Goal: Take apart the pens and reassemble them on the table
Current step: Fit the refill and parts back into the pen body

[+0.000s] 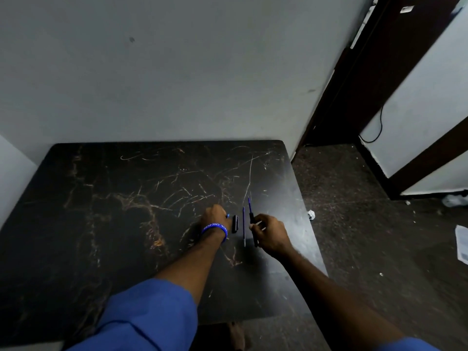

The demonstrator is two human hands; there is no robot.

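Pen parts lie on the right half of the black marble-patterned table point(114, 211). A short black cap point(235, 223) rests just right of my left hand point(215, 217), whose fingers are curled around a small blue piece point(228, 215). A thin blue refill point(244, 225) lies lengthwise beside the cap. Further right is a black pen barrel point(252, 224) with a blue tip point(249, 202) pointing away. My right hand point(269, 235) touches that barrel, fingers pinched on it near its middle.
The table's right edge point(307, 219) is close to my right hand. Beyond it is dark floor with a crumpled white scrap point(311, 214) and a sheet of paper point(462, 243). A pale wall point(177, 72) backs the table; a dark door frame point(354, 84) stands right.
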